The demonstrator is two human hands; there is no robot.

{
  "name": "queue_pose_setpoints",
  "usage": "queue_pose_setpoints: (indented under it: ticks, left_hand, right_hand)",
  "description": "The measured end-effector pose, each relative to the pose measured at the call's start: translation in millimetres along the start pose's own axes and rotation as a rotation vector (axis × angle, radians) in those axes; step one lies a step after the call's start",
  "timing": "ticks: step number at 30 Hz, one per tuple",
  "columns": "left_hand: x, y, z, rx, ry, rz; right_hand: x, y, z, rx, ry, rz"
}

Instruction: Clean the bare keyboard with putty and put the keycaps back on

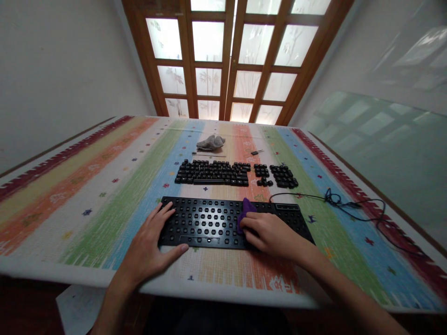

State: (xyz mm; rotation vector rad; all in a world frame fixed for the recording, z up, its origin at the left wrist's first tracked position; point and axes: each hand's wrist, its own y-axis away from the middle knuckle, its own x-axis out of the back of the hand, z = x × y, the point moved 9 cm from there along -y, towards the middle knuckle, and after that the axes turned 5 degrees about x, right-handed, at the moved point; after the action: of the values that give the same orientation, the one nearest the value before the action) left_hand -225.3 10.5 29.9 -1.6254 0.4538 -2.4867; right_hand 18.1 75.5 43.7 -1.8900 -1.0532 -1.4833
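A black keyboard base (pixel 206 221) with its keycaps off lies flat on the table in front of me, rows of bare key posts showing. My left hand (pixel 150 246) spans its left end, fingers spread over the top and thumb along the front edge. In my right hand (pixel 263 230) a purple cloth (pixel 247 207) is bunched between closed fingers and pressed on the base, right of its middle. Behind the base, the loose black keycaps (pixel 213 173) are laid out in keyboard order, with the number pad keycaps (pixel 283 176) at the right.
A crumpled grey cloth (pixel 211 142) lies farther back, a thin stick (pixel 209 155) just before it. Right of these is a small black tool with metal prongs (pixel 256 152). The keyboard's cable (pixel 335 200) coils to the right across the striped tablecloth (pixel 115 204).
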Motion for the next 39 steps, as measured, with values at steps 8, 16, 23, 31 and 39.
queue_pose_setpoints:
  ticks: [8, 16, 23, 31, 39]
  left_hand:
    - [-1.0, 0.9, -1.5, 0.009, 0.008, 0.010]
    - [0.0, 2.1, -3.4, 0.035, 0.042, 0.029]
    - [-1.8, 3.2, -4.6, 0.036, 0.047, 0.020]
    - [-0.5, 2.8, -3.6, 0.047, 0.062, 0.018]
    - [-0.7, 3.8, -3.5, 0.048, 0.070, 0.013]
  right_hand:
    - [7.6, -6.3, -11.9, 0.064, -0.053, -0.028]
    - [0.2, -23.3, -20.0, -0.036, 0.058, 0.025]
    - [-6.7, -18.0, -23.8, -0.062, 0.162, 0.001]
    - [-13.6, -8.2, -21.4, -0.197, 0.266, -0.010]
    - [-14.4, -10.7, -15.3, -0.155, 0.204, -0.011]
